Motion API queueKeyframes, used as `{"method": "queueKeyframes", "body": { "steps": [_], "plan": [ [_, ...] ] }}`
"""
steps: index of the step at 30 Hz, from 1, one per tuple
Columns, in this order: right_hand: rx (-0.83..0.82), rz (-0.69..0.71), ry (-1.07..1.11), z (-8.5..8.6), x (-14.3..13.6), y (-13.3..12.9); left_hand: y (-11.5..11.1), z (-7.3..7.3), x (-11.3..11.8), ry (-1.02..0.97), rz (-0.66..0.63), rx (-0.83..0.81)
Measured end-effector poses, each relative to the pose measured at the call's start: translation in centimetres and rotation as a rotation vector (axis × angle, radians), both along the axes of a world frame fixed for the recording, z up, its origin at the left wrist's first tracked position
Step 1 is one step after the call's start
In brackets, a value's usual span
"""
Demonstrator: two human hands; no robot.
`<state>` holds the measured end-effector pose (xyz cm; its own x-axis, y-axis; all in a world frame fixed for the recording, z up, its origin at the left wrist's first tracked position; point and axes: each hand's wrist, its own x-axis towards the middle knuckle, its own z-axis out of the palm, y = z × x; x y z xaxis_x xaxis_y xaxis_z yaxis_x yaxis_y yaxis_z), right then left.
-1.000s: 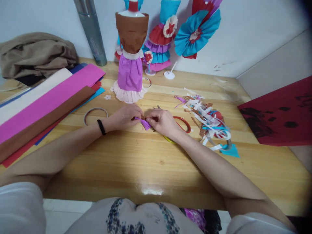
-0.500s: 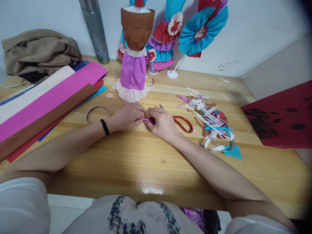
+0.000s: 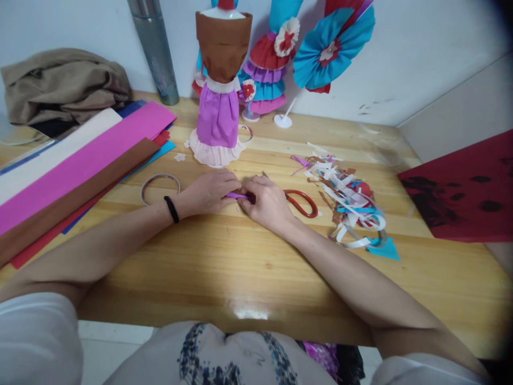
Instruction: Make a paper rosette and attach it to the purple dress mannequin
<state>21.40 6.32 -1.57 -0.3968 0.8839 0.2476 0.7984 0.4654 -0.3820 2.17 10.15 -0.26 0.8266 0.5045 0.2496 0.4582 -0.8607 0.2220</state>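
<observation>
A narrow purple paper strip [image 3: 237, 196] spans the small gap between my two hands, low over the wooden table. My left hand [image 3: 212, 191], with a black band on its wrist, is closed on the strip's left end. My right hand [image 3: 267, 202] pinches the other end, its fingers curled over part of it. Beside my right hand lie scissors with red-orange handles [image 3: 306, 203]; that hand hides their middle. Just behind the hands stands a small dress form in a brown top [image 3: 223, 45] and a purple skirt [image 3: 217, 117] with a pale ruffled hem.
Several folded coloured paper sheets [image 3: 92, 155] lie at left, near a tape roll [image 3: 150, 182]. Paper scraps [image 3: 348, 198] are heaped at right. Behind stand a bottle [image 3: 156, 59], a layered paper dress [image 3: 266, 69] and a blue paper fan flower [image 3: 324, 53]. Brown cloth [image 3: 68, 80] sits at back left.
Slightly more of the purple strip shows between my hands, and it looks wider. Both hands stay in nearly the same place; the view has shifted very little.
</observation>
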Motion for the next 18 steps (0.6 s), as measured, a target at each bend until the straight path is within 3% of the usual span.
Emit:
{"method": "queueKeyframes", "body": {
  "steps": [4,18],
  "plan": [
    [-0.012,0.007,-0.002,0.4,0.26,0.04,0.11,-0.57,-0.17,0.003,0.035,0.011],
    [-0.06,0.05,-0.011,0.55,0.8,-0.17,0.03,-0.3,0.21,0.016,0.111,-0.115]
  ]
}}
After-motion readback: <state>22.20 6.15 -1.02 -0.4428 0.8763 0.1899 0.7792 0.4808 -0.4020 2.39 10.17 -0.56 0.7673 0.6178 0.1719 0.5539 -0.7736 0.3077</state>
